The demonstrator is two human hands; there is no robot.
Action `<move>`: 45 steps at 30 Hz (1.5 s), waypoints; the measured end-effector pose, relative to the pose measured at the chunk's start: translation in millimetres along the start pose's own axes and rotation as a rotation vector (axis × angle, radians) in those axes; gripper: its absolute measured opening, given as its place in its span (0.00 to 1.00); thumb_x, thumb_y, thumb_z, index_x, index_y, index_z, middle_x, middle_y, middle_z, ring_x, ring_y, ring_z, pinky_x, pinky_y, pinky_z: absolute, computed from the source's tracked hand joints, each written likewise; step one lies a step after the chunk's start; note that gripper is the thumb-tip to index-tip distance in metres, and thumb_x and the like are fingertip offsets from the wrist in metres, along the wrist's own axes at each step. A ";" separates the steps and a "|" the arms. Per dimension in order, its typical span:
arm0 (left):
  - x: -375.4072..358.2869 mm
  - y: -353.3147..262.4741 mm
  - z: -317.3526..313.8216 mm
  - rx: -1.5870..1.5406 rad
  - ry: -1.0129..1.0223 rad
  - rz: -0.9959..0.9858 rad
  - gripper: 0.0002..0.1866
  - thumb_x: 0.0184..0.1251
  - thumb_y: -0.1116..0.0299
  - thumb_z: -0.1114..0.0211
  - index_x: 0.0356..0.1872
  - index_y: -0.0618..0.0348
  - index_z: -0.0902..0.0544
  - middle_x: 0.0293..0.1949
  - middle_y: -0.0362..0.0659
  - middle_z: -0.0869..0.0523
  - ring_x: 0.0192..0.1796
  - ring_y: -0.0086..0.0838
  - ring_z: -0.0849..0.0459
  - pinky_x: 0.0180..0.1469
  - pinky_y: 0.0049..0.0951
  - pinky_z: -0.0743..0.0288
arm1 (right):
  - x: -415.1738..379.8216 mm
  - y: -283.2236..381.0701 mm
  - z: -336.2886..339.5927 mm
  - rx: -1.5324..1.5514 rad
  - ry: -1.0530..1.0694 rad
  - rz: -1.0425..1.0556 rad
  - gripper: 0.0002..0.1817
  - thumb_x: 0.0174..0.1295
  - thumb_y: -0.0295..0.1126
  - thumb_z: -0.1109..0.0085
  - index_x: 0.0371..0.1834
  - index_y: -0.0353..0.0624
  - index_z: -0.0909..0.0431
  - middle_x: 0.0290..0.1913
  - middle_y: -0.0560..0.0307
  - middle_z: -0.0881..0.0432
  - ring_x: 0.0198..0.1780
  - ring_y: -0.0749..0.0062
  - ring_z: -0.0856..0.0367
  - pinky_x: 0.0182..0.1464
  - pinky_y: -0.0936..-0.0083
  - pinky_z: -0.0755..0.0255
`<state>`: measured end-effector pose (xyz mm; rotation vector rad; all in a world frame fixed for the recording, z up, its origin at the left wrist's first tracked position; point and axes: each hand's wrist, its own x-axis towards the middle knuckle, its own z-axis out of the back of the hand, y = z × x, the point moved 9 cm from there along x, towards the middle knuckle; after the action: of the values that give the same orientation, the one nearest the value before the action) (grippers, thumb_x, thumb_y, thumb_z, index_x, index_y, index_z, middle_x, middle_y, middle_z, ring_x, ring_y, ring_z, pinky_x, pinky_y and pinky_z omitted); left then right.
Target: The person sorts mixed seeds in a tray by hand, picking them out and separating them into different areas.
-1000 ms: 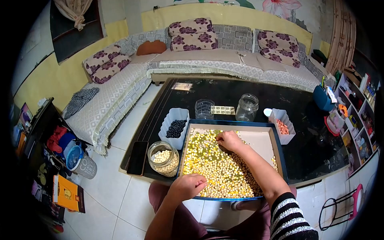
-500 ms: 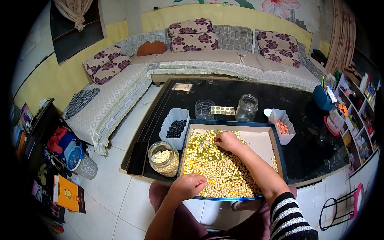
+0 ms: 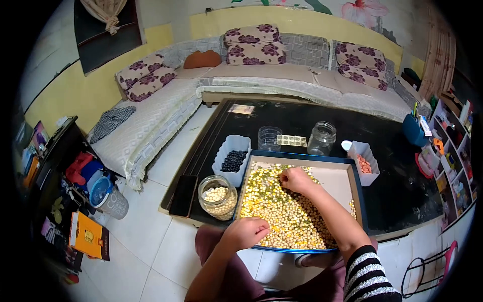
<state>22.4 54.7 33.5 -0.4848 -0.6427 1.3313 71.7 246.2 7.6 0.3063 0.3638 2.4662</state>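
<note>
Head view: our right hand (image 3: 298,180) curled over the mixed seeds (image 3: 289,226) in a shallow box (image 3: 334,180) on the worktop (image 3: 397,196); our left hand (image 3: 245,233) half-curled at the box's near-left corner. We couldn't tell whether either grip held anything. The near rim (image 3: 297,249) seemed to overhang the worktop, so leaning there could have spilled seeds.

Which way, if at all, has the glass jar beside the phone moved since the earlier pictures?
No: the jar keeps its place on the table, between the phone and the tray; the camera view itself has shifted.
</note>
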 end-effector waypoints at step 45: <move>-0.7 -6.5 3.8 0.044 -0.027 -0.032 0.09 0.54 0.64 0.36 0.31 0.58 0.18 0.28 0.44 0.17 0.30 0.32 0.17 0.33 0.28 0.24 | 2.0 -38.7 8.2 0.093 -0.140 -0.188 0.07 0.45 0.28 0.44 0.28 0.41 0.20 0.32 0.44 0.20 0.37 0.52 0.22 0.43 0.63 0.28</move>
<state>24.6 52.7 40.4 -0.4200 -0.6398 1.3207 93.7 278.7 2.9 0.4597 0.4275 2.2336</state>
